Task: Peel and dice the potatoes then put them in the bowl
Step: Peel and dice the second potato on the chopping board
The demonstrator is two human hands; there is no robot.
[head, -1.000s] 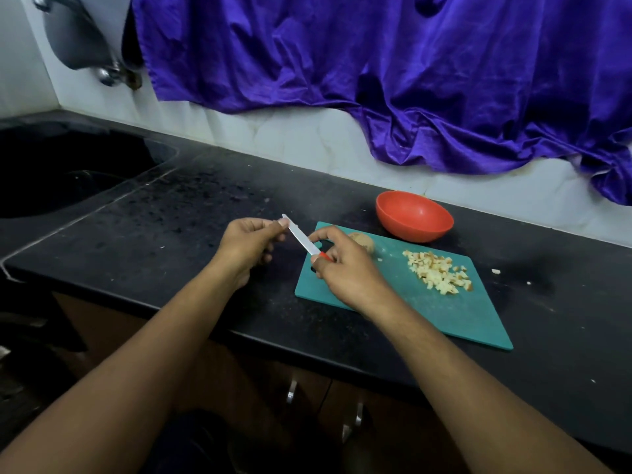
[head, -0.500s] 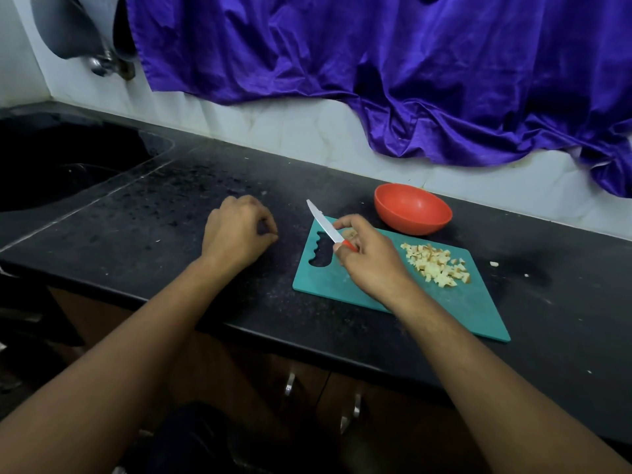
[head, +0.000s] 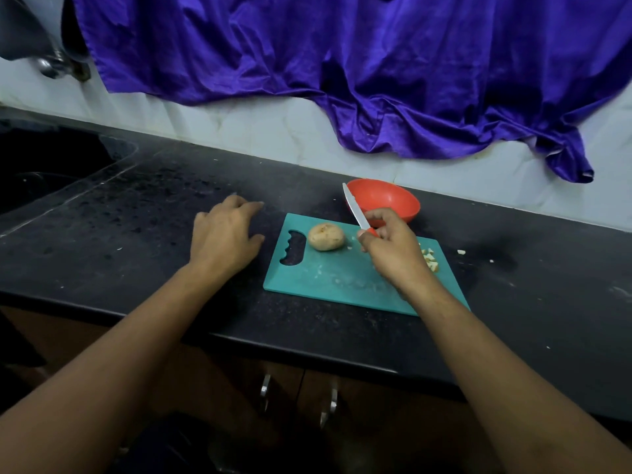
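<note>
I see my left hand (head: 224, 241) lying palm down on the counter (head: 136, 261), fingers relaxed and holding nothing, just left of the board (head: 328, 282). My right hand (head: 393, 249) grips the knife (head: 354, 208) by its red handle, with the blade tilted up and away and its tip in front of the bowl (head: 390, 196). A whole potato (head: 326, 237) sits on the board beside the handle cutout, between my hands. Dice (head: 430, 260) lie on the board's right side, partly hidden behind my right hand.
</note>
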